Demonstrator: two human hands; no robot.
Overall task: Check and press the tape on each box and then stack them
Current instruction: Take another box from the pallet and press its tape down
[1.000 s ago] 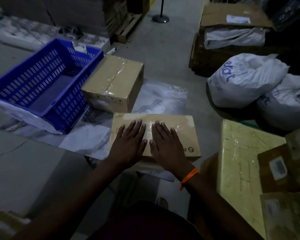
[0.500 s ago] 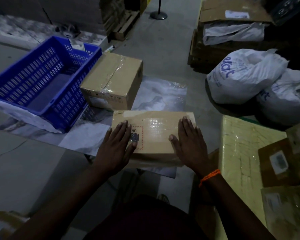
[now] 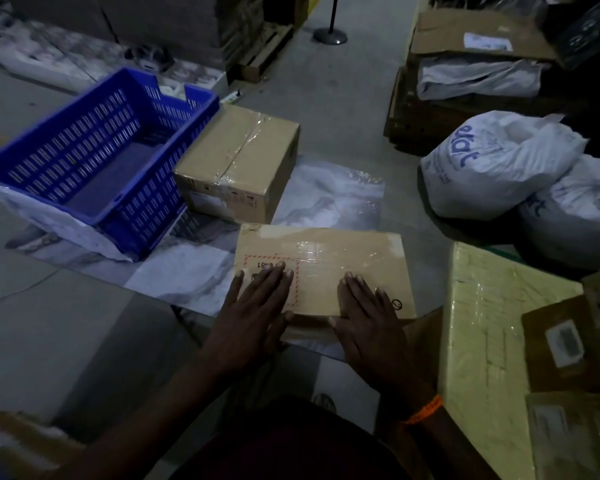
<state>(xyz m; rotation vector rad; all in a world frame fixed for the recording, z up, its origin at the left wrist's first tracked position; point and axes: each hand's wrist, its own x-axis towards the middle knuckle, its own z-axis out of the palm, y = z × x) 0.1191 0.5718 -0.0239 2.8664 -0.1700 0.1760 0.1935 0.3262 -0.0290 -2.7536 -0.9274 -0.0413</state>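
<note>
1. Crate [image 3: 94, 157], blue and slatted, is seen at the far left, set on a pale sheet [image 3: 329, 199] spread over the floor.
2. Wrapped parcel [image 3: 482, 323] (yellowish, under clear film) is noted at the near right, with smaller brown cartons [image 3: 561, 344] lying on it.
3. White sacks [image 3: 492, 161] are piled at the right, beyond the parcel.
4. Taped carton [image 3: 243, 157] is stood just beside the crate's right wall, with clear tape run along its top seam.
5. Flat box [image 3: 326, 268] is laid in front of the taped carton and apart from it, nearest the person. Wrinkled clear tape [image 3: 312, 251] is seen across the middle of its top.
6. Left hand [image 3: 253, 313] is laid flat on the near left of the flat box's top, fingers straight over a red dashed marking. Nothing is gripped.
7. Right hand [image 3: 368, 323] is laid flat on the near right of the same top, fingers straight, thumb at the near edge. Nothing is gripped.
8. Orange band [image 3: 425, 410] is worn on the right wrist.
</note>
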